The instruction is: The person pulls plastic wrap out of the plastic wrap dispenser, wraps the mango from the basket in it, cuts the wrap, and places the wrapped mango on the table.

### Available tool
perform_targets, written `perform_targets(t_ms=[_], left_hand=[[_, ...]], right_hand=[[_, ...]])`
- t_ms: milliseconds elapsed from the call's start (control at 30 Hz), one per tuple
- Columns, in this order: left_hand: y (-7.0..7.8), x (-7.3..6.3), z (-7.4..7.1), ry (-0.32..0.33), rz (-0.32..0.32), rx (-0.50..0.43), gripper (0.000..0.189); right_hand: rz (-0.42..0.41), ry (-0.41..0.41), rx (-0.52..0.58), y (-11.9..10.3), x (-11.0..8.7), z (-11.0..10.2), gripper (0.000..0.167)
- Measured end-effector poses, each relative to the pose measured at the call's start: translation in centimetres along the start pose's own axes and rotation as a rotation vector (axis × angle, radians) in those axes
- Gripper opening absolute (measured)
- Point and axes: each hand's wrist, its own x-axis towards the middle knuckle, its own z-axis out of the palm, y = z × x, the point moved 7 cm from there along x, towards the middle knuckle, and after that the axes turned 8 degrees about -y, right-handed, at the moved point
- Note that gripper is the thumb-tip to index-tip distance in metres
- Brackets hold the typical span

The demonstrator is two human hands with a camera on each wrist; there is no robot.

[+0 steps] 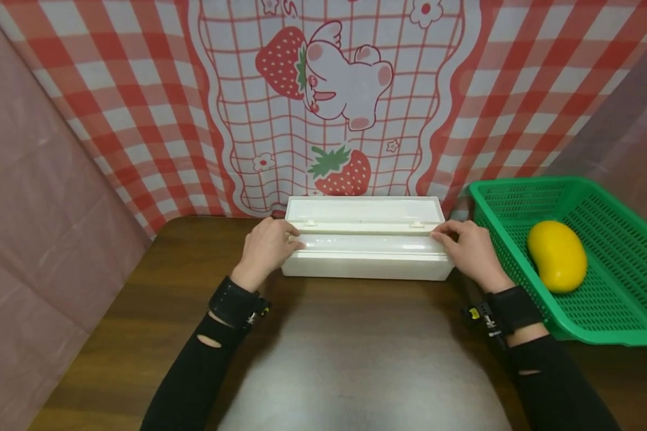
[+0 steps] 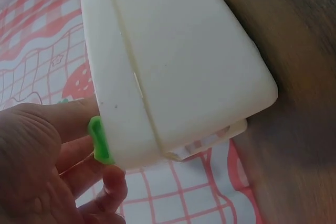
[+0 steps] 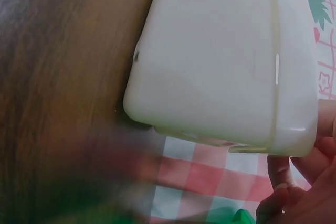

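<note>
A long white dispenser box (image 1: 363,266) stands on the table with its lid (image 1: 363,209) raised at the back. A pale, shiny roll of film (image 1: 366,243) lies lengthwise in it. My left hand (image 1: 266,248) has thumb and fingers at the roll's left end; a small green piece (image 2: 100,140) shows between them at the box's corner in the left wrist view. My right hand (image 1: 471,251) pinches at the roll's right end, its fingers partly hidden behind the box corner in the right wrist view.
A green plastic basket (image 1: 550,314) stands at the right, close to my right forearm, with a yellow mango-like object (image 1: 558,257) in it. The brown wooden table (image 1: 350,359) reaches back to a red checked cloth (image 1: 156,108) with strawberries, hanging right behind the box.
</note>
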Motion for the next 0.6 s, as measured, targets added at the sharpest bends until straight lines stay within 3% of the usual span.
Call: perform_targets(t_ms=[333, 600], left_hand=[[0.35, 0.14, -0.19, 0.019, 0.029, 0.053, 0.015], [0.71, -0.34, -0.56, -0.06, 0.083, 0.131, 0.021]], right_hand=[[0.002, 0.013, 0.011, 0.18, -0.15, 0.02, 0.021], [0.012, -0.006, 0.022, 0.27, -0.02, 0.24, 0.022]])
